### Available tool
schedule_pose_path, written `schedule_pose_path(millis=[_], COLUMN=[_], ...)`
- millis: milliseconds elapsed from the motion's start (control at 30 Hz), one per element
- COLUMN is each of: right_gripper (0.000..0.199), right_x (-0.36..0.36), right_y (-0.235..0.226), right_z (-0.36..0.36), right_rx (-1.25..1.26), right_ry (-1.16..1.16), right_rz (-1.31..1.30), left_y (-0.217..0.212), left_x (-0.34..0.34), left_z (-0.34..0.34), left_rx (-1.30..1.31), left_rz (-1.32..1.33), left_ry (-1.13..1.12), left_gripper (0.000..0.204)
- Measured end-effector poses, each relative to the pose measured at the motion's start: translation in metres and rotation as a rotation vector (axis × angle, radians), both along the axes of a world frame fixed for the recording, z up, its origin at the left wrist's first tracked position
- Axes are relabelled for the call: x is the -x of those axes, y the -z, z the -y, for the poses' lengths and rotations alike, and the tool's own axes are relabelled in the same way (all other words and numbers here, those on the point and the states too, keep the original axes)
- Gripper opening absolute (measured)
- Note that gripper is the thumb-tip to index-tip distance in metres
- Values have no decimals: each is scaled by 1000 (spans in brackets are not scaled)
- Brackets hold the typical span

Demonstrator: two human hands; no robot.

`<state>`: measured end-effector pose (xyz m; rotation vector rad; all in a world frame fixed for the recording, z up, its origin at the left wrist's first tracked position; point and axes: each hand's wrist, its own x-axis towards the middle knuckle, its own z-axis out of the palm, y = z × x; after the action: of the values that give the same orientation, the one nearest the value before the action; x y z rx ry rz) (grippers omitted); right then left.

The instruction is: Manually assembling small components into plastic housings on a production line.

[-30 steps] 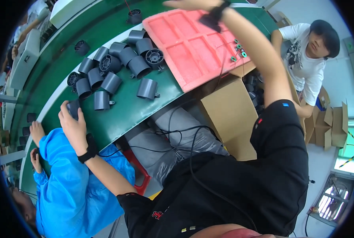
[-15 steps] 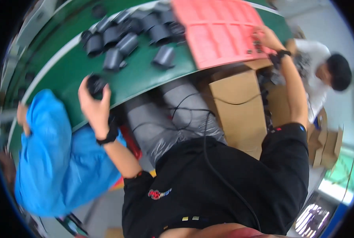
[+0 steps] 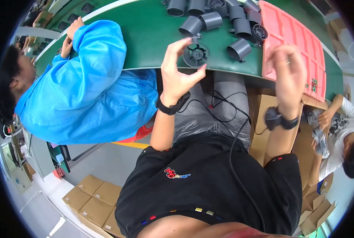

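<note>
My left hand (image 3: 176,73) curves around a dark grey plastic cylinder (image 3: 196,55) at the near edge of the green table (image 3: 149,51). Thumb and index finger grip opposite sides of its rim, and its open end shows a spoked hub. Blurred by motion, my right hand (image 3: 287,73) is raised over the near left edge of a pink segmented tray (image 3: 298,39). Its fingers are bent, and whether they hold anything is not visible. Small green and dark pieces (image 3: 314,85) lie on the tray's near right corner.
Several grey cylinders (image 3: 212,20) lie grouped beyond my hands, with a single one (image 3: 239,49) nearer. A person in blue sleeves (image 3: 101,43) sits close on my left. Another person in white (image 3: 343,127) handles clear bags at right. Cardboard boxes (image 3: 260,135) stand below the table.
My right hand has left the small pieces on the tray and come left toward my left hand. The left hand still grips the cylinder. The whole view has shifted and turned.
</note>
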<state>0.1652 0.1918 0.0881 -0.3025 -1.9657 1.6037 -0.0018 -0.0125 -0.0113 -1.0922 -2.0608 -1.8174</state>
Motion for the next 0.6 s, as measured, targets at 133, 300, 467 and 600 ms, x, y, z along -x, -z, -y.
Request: schedule_pose_path(millis=[133, 300, 467, 600], right_gripper=[4, 5, 10, 11], right_x=[11, 5, 6, 9], right_y=[14, 24, 35, 38], right_z=[50, 66, 70, 71], right_rx=[-476, -374, -558, -711], right_ry=[127, 147, 157, 163], right_rz=[-9, 124, 99, 140], left_y=[-2, 2, -3, -6], left_x=[1, 3, -3, -7], left_z=[3, 7, 6, 3], left_rx=[91, 133, 182, 194], left_rz=[-64, -113, -155, -279], left_ry=[29, 33, 51, 82], left_gripper=[64, 64, 65, 68])
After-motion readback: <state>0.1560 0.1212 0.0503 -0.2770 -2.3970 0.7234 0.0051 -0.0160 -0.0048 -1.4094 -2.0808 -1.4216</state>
